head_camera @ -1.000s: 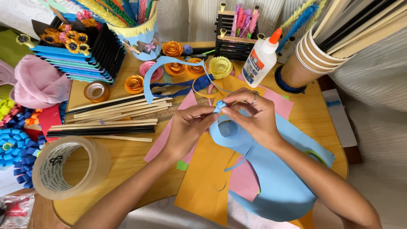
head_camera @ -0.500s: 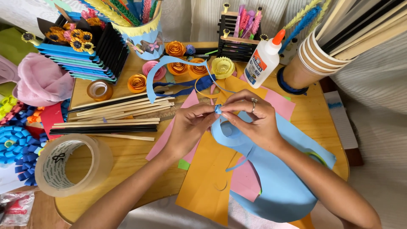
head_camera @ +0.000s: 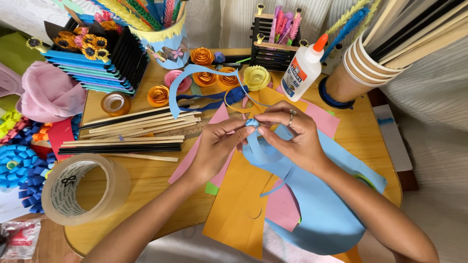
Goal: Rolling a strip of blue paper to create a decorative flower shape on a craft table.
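My left hand and my right hand meet over the middle of the wooden table. Both pinch a small tight coil of blue paper between fingertips. From the coil a long blue paper strip curls up and away to the left; a looser loop hangs below it. Under my hands lie a light blue paper sheet, an orange sheet and a pink sheet. My right hand wears a ring.
A white glue bottle stands behind my hands. Rolled paper roses sit at the back. Wooden sticks lie to the left. A big clear tape roll sits front left, a small one further back. Stacked paper cups hold sticks at right.
The hands have stayed in place, fingers shifting slightly on the blue coil. The long blue strip has swung a little toward the back left.
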